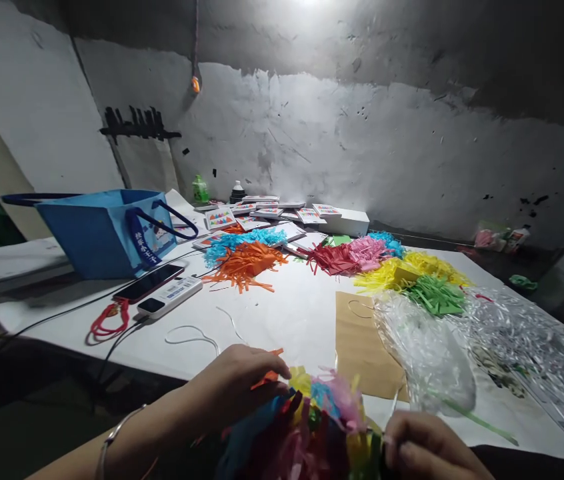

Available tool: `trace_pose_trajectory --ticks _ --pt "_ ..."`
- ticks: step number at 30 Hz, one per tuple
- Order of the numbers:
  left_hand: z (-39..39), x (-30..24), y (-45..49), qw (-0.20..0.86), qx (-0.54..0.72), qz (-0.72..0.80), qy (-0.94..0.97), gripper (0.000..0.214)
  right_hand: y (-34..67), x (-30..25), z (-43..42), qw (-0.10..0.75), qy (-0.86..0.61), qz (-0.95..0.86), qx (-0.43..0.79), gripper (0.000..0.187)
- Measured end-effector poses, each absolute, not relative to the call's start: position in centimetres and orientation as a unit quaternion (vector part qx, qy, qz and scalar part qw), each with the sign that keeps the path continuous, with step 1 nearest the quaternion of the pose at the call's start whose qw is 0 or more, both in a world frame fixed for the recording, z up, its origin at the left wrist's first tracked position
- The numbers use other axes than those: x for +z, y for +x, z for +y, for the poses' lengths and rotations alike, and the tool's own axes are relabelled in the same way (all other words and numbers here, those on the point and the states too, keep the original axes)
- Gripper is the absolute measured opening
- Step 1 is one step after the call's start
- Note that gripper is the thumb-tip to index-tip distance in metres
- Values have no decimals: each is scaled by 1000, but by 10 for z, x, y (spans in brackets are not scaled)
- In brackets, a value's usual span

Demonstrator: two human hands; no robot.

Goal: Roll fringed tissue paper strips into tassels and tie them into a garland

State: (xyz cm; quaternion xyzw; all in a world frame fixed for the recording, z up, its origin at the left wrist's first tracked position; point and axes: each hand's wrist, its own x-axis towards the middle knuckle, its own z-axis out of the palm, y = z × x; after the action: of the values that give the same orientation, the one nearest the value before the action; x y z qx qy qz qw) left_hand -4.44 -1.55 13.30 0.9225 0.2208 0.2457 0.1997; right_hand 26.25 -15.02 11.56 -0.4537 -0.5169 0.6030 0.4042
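A bunch of multicoloured tissue-paper fringe (pixel 307 427) hangs at the near table edge, with yellow, blue, pink, red and green strips, its lower part dark and blurred. My left hand (pixel 237 380) is at its left side, with orange paper strips between thumb and fingers. On the right, my right hand (pixel 427 443) is closed in a pinch beside the fringe, and a thin pale string (pixel 395 401) rises from its fingertips. Just beyond the hands lie a brown cardboard sheet (pixel 359 347) and a crumpled clear plastic bag (pixel 432 353).
Fringe piles in orange (pixel 252 263), red (pixel 335 258), yellow (pixel 427 267) and green (pixel 435 295) lie across the white table. Silver tinsel (pixel 537 347) covers the right. At left are a blue bag (pixel 87 233), a phone (pixel 149 283) and a power strip (pixel 172 297); small boxes (pixel 267 213) stand behind.
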Motion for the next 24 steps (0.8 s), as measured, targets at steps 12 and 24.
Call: trace_pose_trajectory --ticks 12,24 --pt "0 141 -3 206 281 370 861 27 232 98 -104 606 -411 -182 656 57" --pt "-47 93 -24 328 315 320 831 34 189 59 -128 515 -397 -302 697 55"
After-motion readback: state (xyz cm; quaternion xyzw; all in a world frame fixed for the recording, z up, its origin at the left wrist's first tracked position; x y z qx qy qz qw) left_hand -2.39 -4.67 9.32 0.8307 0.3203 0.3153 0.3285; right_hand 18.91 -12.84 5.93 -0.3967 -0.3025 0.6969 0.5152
